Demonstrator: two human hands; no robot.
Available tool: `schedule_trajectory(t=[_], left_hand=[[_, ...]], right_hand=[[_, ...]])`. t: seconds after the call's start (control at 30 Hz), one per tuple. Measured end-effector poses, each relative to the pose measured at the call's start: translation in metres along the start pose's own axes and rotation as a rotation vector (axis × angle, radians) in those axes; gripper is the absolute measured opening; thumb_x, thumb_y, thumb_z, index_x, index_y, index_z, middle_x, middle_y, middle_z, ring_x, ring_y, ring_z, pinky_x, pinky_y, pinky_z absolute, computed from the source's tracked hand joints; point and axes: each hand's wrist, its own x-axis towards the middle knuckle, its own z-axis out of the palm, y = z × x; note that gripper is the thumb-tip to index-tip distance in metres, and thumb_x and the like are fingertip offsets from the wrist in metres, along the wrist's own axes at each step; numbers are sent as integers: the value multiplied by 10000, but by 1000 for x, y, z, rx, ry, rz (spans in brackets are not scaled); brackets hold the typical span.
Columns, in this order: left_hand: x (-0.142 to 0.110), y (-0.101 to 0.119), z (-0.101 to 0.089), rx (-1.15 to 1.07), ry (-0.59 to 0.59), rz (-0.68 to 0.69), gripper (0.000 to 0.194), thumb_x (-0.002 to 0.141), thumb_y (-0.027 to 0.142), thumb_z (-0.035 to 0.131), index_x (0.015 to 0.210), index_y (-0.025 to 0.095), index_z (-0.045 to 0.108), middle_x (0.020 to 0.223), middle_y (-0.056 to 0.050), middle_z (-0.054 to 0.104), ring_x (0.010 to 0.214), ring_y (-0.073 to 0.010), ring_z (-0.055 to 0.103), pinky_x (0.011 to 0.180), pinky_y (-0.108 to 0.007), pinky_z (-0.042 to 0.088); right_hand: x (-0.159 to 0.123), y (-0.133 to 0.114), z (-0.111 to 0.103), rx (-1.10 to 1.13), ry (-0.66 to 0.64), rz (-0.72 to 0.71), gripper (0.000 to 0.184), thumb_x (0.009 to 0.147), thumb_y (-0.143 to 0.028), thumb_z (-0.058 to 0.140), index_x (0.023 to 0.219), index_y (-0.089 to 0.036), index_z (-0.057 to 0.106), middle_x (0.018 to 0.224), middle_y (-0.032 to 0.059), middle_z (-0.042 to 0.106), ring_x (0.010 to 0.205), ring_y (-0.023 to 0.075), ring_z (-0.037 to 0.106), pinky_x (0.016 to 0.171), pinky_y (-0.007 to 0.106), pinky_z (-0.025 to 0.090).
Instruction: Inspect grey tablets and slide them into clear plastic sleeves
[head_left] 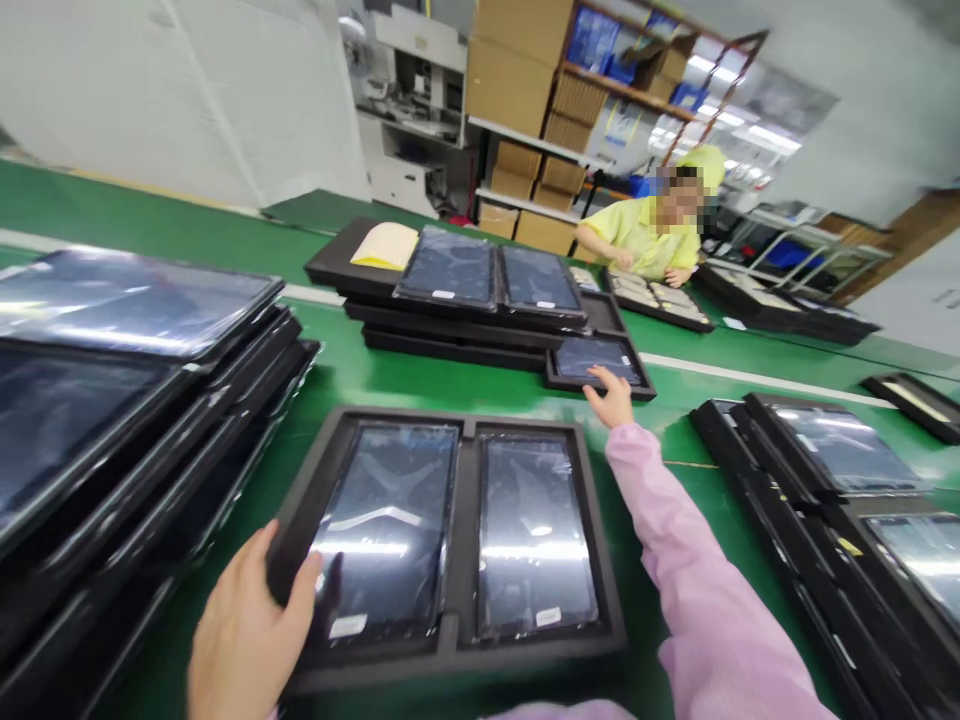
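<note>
In front of me lies a black foam tray [466, 560] with two compartments, each holding a dark, film-covered screen panel [536, 520] with a small white label. My left hand [247, 620] grips the tray's left edge, its thumb over the rim and its fingers along the outer side. Farther off, my right hand [611, 397] is stretched out with fingers apart over the near edge of another black tray [649, 390]. That tray holds a screen panel [589, 355]; my fingertips seem to touch it, though exact contact is hard to tell.
Tall stacks of paneled trays stand at the left [142, 300] and right [847, 450]. Behind the near tray is another stack [457, 320], topped with a yellow paper pad [384, 245]. Across the green table [420, 385], a person in yellow [637, 235] handles a tray of pale parts [660, 300].
</note>
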Motion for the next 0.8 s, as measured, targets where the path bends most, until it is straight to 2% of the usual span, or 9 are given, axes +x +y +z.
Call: schedule_trajectory(t=[0.03,0.1,0.2,0.27,0.4,0.53,0.67,0.8], left_hand=[[-2,6,-5,4,9,23,554,957,516,439,1376,166,532,1360,-196,630,1264,-386,618,1066,-537,507],[-7,13,-13,18,55,33,519,964,460,489,1371,141,527,1407,-212,585,1362,-381,540,1157,-558,418],[-20,14,-19,52,99,17,430,970,391,532,1341,182,586,1453,-189,548,1448,-387,432,1198,-598,345],[-28,9,-23,92,64,6,397,982,382,513,1309,199,644,1458,-194,543,1454,-408,413,1181,-635,345],[-34,-2,-33,140,-118,1,380,980,377,512,1291,270,704,1495,-181,526,1440,-435,425,1127,-678,384],[-36,-9,-39,133,-190,9,363,965,366,524,1259,300,728,1480,-161,554,1428,-422,447,1123,-660,402],[-42,-11,-36,114,-203,27,463,934,396,561,1363,239,638,1485,-180,557,1419,-402,470,1124,-622,426],[-41,-13,-34,71,-262,57,678,884,396,601,1510,185,446,1451,-185,583,1332,-361,570,1092,-541,486]], right_hand=[[-7,-7,-6,17,14,-18,303,970,-370,641,1199,-171,651,1295,107,661,1227,292,621,1063,573,477],[-21,-23,-15,64,24,-72,262,980,-340,554,1161,-188,666,1300,156,672,1243,332,613,1068,622,445],[-42,-55,-24,132,-28,-201,279,935,-364,555,1120,-205,692,1208,154,716,1146,334,655,1028,594,472],[-54,-81,-21,156,-92,-300,271,912,-378,580,1085,-224,722,1121,130,741,1061,318,676,979,550,504],[-65,-137,8,141,-239,-455,257,885,-381,618,1037,-234,764,981,104,744,910,286,672,875,475,541],[-60,-178,55,70,-307,-476,246,892,-387,619,969,-214,776,885,119,700,848,290,621,799,462,523],[-55,-191,87,15,-288,-403,307,909,-439,596,811,-189,744,853,150,641,870,323,571,790,494,476],[-59,-188,93,21,-253,-352,356,893,-517,611,762,-207,728,798,107,589,838,295,537,746,447,442]])
